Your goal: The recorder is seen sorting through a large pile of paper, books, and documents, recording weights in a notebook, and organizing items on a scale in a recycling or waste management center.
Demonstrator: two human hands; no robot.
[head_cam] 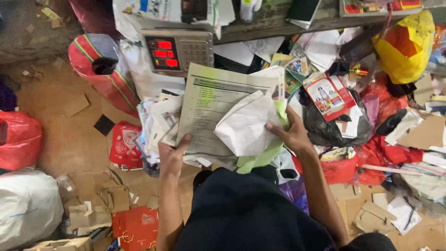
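Scrap-paper depot — weighing scale [176,50]; paper heaps [325,51]

paper stack [211,109] in front of scale [176,51], plastic bags [334,125] right, sack [25,207] left

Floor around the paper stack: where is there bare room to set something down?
The widest free patch is the brown floor on the left, between the striped sack, the red bag and the small red packet. A smaller patch lies bottom right beside the cardboard scraps. To the right of the right hand bags and papers crowd everything.
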